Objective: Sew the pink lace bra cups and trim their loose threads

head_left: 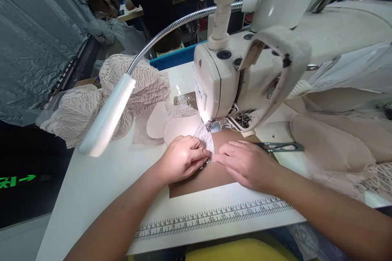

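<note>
Currently at presser foot (209, 127): one white lace piece (206, 134), openwork, its far end at the near side of the sewing machine (211, 85); whether the foot is lowered cannot be told.
Left hand (185, 158): thumb and forefinger pinched together on the lace piece's near end, other fingers curled under.
Right hand (247, 164): palm down, fingers bunched, tips at the lace's near right corner; whether they grip it, cannot tell.
Brown sheet (214, 179): flat on the white table (92, 195), beneath both hands.
Pale pads (180, 128): two, rounded, left of the foot.
Lace bundle (134, 77): heaped, far left, lamp (105, 118) on the near side of it.
Dark tool (286, 147): slotted, right, just beyond the right wrist.
Beige pieces (330, 142): piled, far right.
Ruler strip (211, 222): along the near table edge.
Risk, lace: thin and open, it could pucker or stretch askew if the two hands pull unequally.
Risk, edge: could fold under or drift off line should the left pinch slip.
Risk, fingers: tips lie near the foot; feeding too far without regripping could bring them into harm.
Risk, snag: open mesh might catch on the foot.
</note>
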Demonstrator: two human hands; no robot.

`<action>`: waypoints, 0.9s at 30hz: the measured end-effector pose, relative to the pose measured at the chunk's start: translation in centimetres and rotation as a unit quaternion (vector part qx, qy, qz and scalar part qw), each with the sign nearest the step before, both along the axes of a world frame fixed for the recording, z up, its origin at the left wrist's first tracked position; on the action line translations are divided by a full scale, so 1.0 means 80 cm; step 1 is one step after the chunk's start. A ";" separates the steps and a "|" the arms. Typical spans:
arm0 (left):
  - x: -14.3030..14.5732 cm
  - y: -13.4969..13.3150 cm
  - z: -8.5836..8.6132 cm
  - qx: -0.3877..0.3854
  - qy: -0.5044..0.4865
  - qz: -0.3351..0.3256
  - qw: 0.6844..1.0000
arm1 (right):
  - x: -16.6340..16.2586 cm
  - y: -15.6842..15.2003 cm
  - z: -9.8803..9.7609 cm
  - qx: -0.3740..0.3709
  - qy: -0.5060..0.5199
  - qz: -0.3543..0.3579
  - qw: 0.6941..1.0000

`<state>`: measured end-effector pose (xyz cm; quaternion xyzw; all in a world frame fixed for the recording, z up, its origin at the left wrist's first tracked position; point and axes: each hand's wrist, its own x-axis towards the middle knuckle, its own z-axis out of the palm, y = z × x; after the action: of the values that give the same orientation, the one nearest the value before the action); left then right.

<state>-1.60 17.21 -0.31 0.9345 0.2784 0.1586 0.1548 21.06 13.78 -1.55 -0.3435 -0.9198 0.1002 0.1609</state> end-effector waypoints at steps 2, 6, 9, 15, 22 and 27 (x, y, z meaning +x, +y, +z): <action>0.000 0.000 -0.002 0.019 0.007 -0.002 1.000 | 0.000 0.000 0.001 0.002 0.001 0.000 1.000; 0.001 -0.001 -0.005 0.042 0.021 -0.001 0.999 | 0.003 0.000 0.001 0.004 0.011 -0.007 1.000; 0.002 -0.001 -0.005 0.047 0.023 0.002 0.999 | 0.004 0.000 0.002 0.009 0.037 -0.033 0.999; 0.004 -0.002 0.000 0.042 0.030 0.007 0.999 | 0.001 0.002 0.003 0.034 0.017 -0.029 0.999; 0.006 -0.003 0.007 0.009 0.013 0.041 0.999 | -0.004 0.002 0.007 0.044 0.000 -0.023 0.999; 0.015 0.002 0.002 0.035 0.040 0.069 0.996 | -0.003 0.001 0.008 0.027 0.003 -0.026 0.999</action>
<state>-0.44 17.37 -0.14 0.9237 0.3422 0.1414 0.0990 20.80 13.89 -0.89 -0.3627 -0.9124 0.0725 0.1753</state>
